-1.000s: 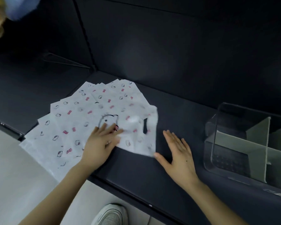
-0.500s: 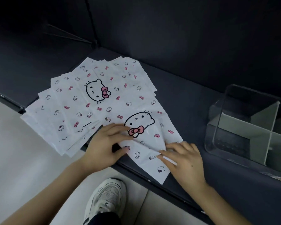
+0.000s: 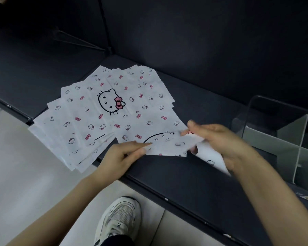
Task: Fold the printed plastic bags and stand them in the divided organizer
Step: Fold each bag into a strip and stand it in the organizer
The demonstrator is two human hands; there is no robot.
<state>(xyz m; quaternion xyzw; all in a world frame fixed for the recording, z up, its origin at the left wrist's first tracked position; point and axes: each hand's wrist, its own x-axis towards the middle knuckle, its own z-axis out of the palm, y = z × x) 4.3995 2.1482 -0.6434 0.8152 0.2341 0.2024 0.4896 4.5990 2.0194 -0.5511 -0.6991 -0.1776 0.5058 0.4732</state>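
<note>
A fan of several white plastic bags (image 3: 100, 110) printed with cat faces and pink bows lies on the dark shelf (image 3: 176, 180). One bag (image 3: 160, 128) sits pulled out to the right of the pile, its near edge turned up and over. My left hand (image 3: 121, 157) pinches that bag's near-left edge. My right hand (image 3: 219, 141) grips the lifted right part, thumb under the plastic; it is blurred. The clear divided organizer (image 3: 283, 139) with grey dividers stands at the right, its visible compartments hold nothing.
The shelf's front edge (image 3: 149, 189) runs diagonally from left to lower right, with the pale floor (image 3: 25, 183) and my white sneaker (image 3: 119, 219) below it. A dark back wall (image 3: 203, 41) rises behind the shelf. Some bags overhang the front edge at the left.
One bag was slid off the pile toward me and to the right. Both hands went from lying flat on it to gripping its near edge and lifting it over.
</note>
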